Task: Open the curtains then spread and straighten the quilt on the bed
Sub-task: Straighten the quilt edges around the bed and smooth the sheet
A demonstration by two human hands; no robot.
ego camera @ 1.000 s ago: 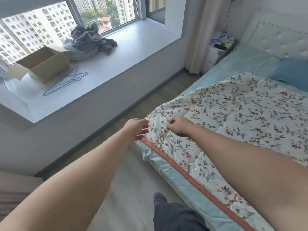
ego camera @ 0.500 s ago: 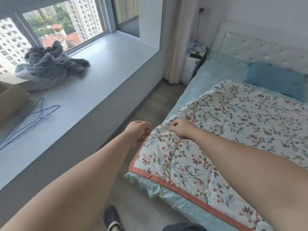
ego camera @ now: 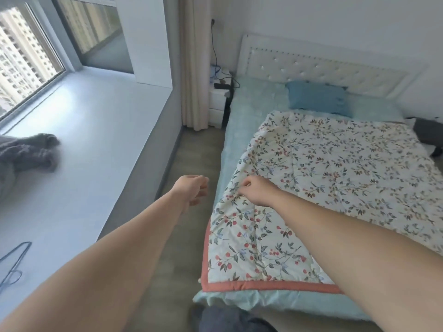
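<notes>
A floral quilt (ego camera: pixel 323 176) with an orange border lies spread over the bed's pale blue sheet (ego camera: pixel 231 130), a few creases near its left edge. My right hand (ego camera: pixel 256 192) pinches that left edge, fingers curled into the fabric. My left hand (ego camera: pixel 191 190) hovers over the floor strip beside the bed, fingers curled, holding nothing and apart from the quilt. The beige curtain (ego camera: pixel 194 68) hangs gathered in the corner next to the window recess.
A blue pillow (ego camera: pixel 318 98) lies below the white tufted headboard (ego camera: pixel 311 65). A white nightstand (ego camera: pixel 218 101) with cables stands by the curtain. The wide windowsill (ego camera: pixel 96 130) carries a grey garment (ego camera: pixel 28 156) and a wire hanger (ego camera: pixel 12 267). A dark object (ego camera: pixel 429 133) sits past the bed's right side.
The view has swung right toward the headboard. My left hand has come off the quilt's corner and curled over the floor. My right hand keeps its pinch on the quilt's edge.
</notes>
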